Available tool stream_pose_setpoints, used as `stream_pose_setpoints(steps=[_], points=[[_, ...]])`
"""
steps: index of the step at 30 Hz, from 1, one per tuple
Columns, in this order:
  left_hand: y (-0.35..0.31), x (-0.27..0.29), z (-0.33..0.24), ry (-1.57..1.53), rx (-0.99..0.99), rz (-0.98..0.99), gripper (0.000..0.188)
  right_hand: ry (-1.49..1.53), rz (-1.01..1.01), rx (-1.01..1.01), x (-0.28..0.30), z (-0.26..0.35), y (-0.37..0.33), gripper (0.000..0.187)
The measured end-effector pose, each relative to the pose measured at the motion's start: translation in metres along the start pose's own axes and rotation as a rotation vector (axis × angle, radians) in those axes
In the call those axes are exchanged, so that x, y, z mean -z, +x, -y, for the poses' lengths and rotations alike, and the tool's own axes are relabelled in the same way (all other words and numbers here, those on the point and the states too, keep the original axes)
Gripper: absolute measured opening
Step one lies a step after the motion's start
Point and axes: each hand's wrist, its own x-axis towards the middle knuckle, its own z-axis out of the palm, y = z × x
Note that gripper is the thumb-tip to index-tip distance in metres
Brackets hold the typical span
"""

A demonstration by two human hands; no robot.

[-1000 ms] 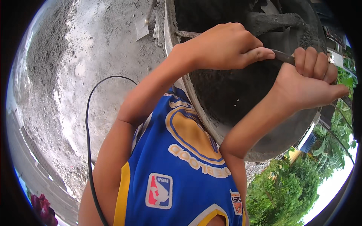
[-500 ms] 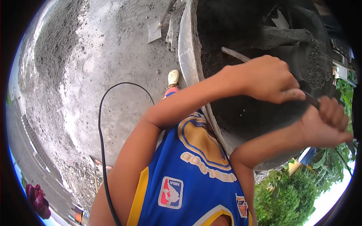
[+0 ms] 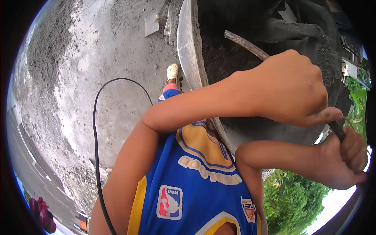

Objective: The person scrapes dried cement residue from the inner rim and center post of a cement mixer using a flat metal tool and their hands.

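My left hand (image 3: 291, 90) reaches across from the left, its fingers closed round a long, worn, dirt-coated rod (image 3: 247, 45). One end of this rod points up and left over a dark hollow; its other stretch comes out below the hand. My right hand (image 3: 340, 160) is wrapped round the rod farther down at the right edge, with the thumb side showing. What lies past the right hand is too dark and close to the rim to make out, so the tool's kind stays unclear. Below both arms curves the pale rim (image 3: 190, 47) of a large grey vessel, dark inside.
Grey dusty ground (image 3: 121, 58) with loose gravelly material (image 3: 49, 55) lies to the left. A flat pale plate (image 3: 151, 24) rests on it near the vessel. A black cable (image 3: 95, 129) loops beside my left arm. Green bushes (image 3: 293, 199) stand at the lower right.
Both hands have swung down and to the right with the rod. More of the rod's upper end shows above my left hand. The whole view has shifted slightly.
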Motion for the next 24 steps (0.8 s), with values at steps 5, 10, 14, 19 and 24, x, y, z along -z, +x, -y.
stream_pose_setpoints(steps=[5, 10, 14, 19, 24], points=[[-0.028, -0.018, 0.043, 0.096, 0.188, -0.183, 0.049, -0.372, -0.308, 0.104, 0.005, -0.035, -0.004, 0.046], [0.003, -0.015, -0.008, 0.119, 0.022, -0.146, 0.047, 0.012, 0.107, 0.072, 0.003, 0.039, 0.001, 0.05], [-0.034, -0.007, 0.036, 0.006, 0.268, -0.152, 0.052, -0.258, -0.083, 0.021, -0.001, -0.028, -0.006, 0.051], [-0.032, -0.021, 0.015, 0.063, 0.105, -0.143, 0.051, -0.2, -0.042, 0.03, -0.002, 0.007, -0.016, 0.051], [-0.019, -0.015, -0.009, 0.017, 0.064, -0.05, 0.052, 0.004, 0.044, 0.091, -0.004, 0.034, -0.025, 0.047]])
